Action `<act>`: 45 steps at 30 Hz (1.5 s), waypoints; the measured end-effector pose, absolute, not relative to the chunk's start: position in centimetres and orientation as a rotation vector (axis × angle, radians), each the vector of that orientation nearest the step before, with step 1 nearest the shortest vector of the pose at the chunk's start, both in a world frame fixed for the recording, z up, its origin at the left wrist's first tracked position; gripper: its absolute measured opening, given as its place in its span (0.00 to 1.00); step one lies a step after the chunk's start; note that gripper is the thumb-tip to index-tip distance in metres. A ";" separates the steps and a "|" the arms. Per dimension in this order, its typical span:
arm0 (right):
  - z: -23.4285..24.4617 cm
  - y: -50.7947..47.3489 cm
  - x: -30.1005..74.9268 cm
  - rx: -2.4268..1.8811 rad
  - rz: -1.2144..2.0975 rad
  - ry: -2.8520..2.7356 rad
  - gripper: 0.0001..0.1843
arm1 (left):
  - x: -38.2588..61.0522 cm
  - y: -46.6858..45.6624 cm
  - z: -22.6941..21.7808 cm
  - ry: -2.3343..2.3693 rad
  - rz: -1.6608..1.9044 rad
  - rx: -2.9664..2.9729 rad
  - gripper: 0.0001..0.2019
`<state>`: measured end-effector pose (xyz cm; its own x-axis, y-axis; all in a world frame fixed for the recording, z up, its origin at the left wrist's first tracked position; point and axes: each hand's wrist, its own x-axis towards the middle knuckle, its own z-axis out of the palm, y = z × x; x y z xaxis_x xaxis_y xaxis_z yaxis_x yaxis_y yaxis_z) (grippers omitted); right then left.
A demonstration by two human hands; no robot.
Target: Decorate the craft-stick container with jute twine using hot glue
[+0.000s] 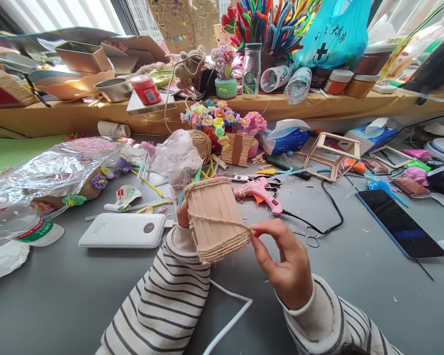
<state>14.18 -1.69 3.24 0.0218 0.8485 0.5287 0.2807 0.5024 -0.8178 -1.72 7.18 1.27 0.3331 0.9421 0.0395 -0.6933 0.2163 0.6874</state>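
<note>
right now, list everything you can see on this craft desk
popsicle-stick holder: one, pale wood, twine-wrapped, held above desk centre
twine: tan, bands at holder's top and bottom, one strand across it
glue gun: one, pink, behind the holder
power bank: one, white, left of holder
phone: one, dark screen, right side
scissors: one pair, by the black cord
stick frame: one, wood, back right
pipe-cleaner flowers: many, mixed colours, back centre
desk: grey
left hand: striped sleeve, holds the holder
right hand: pinches the twine strand
</note>
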 end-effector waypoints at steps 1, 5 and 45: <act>3.1 -1.5 14.3 -1.032 0.587 -1.527 0.16 | -1.6 7.3 1.3 0.462 1.177 0.673 0.28; 2.2 -0.8 14.8 -1.087 0.577 -1.511 0.16 | -1.1 7.0 1.8 0.597 1.172 0.613 0.26; 0.3 1.0 15.1 -1.212 0.924 -1.309 0.13 | 0.2 7.2 1.8 0.788 1.327 0.556 0.17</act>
